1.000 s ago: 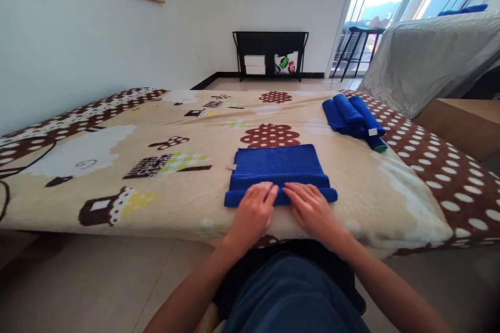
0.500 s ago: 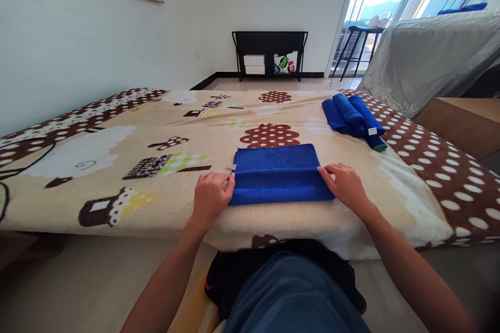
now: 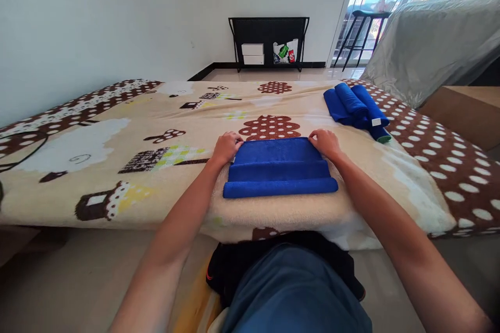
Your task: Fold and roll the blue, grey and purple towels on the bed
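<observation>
A blue towel (image 3: pixel 279 169) lies in front of me on a patterned blanket (image 3: pixel 187 135), with fold lines running across it and a thicker folded band along its near edge. My left hand (image 3: pixel 227 148) pinches the towel's far left corner. At the far right corner, my right hand (image 3: pixel 325 143) pinches the cloth between thumb and fingers. A small white tag shows partly by the towel's left edge, under my left hand. Further back on the right lie several rolled blue towels (image 3: pixel 356 109), one bearing a white label.
A black rack (image 3: pixel 269 41) with white boxes and a bag stands against the far wall. On the right are a cardboard box (image 3: pixel 464 114), a sheet-covered piece of furniture (image 3: pixel 433 41) and a stool (image 3: pixel 363 26). A dark cable (image 3: pixel 27 151) lies at the left.
Both hands have moved from the towel's middle sides away from me to its far corners. The near part of the towel now forms a thicker folded band. The view has tilted slightly downward.
</observation>
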Motion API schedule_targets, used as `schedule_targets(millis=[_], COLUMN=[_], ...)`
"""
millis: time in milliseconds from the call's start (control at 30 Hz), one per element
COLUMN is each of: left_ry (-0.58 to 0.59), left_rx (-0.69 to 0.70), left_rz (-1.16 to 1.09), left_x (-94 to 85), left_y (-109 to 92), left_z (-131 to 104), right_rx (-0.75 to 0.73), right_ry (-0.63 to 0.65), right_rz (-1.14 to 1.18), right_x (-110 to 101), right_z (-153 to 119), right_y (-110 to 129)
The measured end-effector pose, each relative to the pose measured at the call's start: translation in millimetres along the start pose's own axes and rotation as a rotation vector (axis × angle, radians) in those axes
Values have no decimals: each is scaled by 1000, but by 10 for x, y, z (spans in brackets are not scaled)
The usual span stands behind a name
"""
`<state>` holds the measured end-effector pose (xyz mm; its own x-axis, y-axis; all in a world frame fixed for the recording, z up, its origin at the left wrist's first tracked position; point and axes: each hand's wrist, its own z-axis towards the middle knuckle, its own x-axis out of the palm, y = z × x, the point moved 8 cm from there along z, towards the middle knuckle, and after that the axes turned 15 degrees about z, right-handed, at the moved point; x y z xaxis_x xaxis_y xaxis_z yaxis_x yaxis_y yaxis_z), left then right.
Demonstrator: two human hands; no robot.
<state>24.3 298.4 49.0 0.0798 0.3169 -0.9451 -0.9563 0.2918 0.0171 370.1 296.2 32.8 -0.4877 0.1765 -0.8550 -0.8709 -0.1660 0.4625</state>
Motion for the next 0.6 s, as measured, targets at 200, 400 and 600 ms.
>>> schedule_targets(millis=[200, 400, 600], left_ry=[-64, -79, -42], left_rx=[-64, -122, 63], left_rz=[-1, 29, 11], left_x=[-92, -83, -105], left_y=[43, 36, -390], left_z=[101, 209, 76], right_rx=[15, 16, -170], right_ry=[-72, -96, -29], right_rz=[-34, -44, -35], right_x=[-86, -86, 40], right_z=[62, 127, -41], right_y=[42, 79, 421])
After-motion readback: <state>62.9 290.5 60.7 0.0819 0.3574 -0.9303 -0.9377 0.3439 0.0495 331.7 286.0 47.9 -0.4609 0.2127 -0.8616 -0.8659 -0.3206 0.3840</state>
